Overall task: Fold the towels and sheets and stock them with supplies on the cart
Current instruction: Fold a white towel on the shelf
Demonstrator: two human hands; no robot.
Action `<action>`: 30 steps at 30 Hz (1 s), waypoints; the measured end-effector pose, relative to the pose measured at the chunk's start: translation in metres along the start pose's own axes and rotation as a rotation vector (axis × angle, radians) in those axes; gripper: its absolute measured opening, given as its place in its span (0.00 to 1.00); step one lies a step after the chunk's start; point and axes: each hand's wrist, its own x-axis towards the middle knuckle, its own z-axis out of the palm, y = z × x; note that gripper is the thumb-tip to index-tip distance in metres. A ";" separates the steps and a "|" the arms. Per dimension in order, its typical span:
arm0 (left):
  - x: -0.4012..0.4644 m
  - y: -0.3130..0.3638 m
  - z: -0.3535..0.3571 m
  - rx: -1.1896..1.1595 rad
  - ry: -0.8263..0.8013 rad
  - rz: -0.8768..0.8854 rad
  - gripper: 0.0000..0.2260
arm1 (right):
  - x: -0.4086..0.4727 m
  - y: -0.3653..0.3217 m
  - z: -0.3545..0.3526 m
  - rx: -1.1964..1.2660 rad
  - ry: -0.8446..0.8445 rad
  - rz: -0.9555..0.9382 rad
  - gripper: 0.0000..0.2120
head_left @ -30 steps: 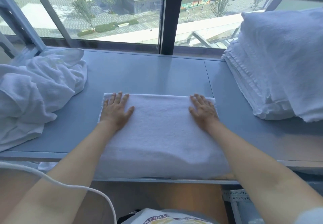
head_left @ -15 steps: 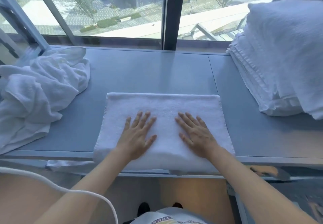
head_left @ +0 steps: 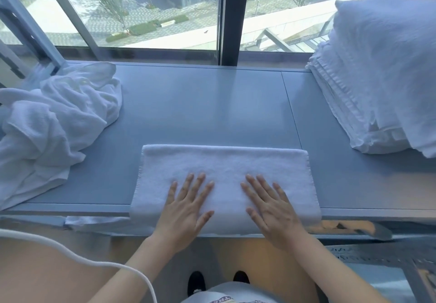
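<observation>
While both flat, spread-fingered hands, left hand [head_left: 186, 210] and right hand [head_left: 273, 210], press it, the folded white terry towel [head_left: 224, 168] overhangs the grey counter's [head_left: 200, 104] near edge. Bare counter separates the crumpled white towels [head_left: 52, 123] from the stacked white linens [head_left: 377, 78]

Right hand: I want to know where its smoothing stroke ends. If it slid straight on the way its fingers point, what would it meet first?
The right hand lies flat on the towel, fingers angled up and slightly left. It would cross the towel's far edge, then bare table; nothing else seems in line before the window.

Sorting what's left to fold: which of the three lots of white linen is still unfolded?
The crumpled heap at the left end of the ledge. The towel under both hands is folded flat; the stack at right is folded.
</observation>
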 end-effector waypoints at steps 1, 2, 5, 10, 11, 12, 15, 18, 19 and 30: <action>0.009 -0.002 -0.003 -0.001 -0.011 -0.003 0.30 | 0.009 0.002 -0.004 0.005 -0.009 0.007 0.29; 0.019 -0.005 -0.007 0.003 -0.025 -0.006 0.30 | 0.019 0.005 -0.008 0.006 -0.021 0.014 0.29; 0.043 -0.013 -0.017 0.000 -0.054 -0.020 0.31 | 0.041 0.012 -0.016 -0.010 -0.048 0.032 0.29; 0.038 -0.016 -0.014 -0.011 -0.011 -0.005 0.30 | 0.040 0.015 -0.014 -0.001 -0.029 0.007 0.29; 0.035 -0.015 -0.012 -0.007 0.000 -0.006 0.30 | 0.039 0.016 -0.013 0.000 -0.025 0.004 0.29; 0.033 -0.015 -0.011 -0.002 0.005 -0.007 0.30 | 0.038 0.016 -0.012 0.004 -0.022 0.005 0.29; 0.031 -0.014 -0.011 0.005 0.002 -0.008 0.29 | 0.038 0.015 -0.013 0.010 -0.023 0.000 0.29; 0.031 -0.014 -0.012 0.001 0.006 -0.008 0.30 | 0.036 0.012 -0.015 -0.001 -0.009 0.002 0.29; 0.032 -0.014 -0.012 -0.001 0.004 -0.011 0.30 | 0.035 0.009 -0.015 -0.006 0.012 0.008 0.29; 0.019 -0.028 -0.017 -0.033 0.033 0.074 0.30 | -0.002 0.018 -0.011 -0.097 -0.040 -0.035 0.44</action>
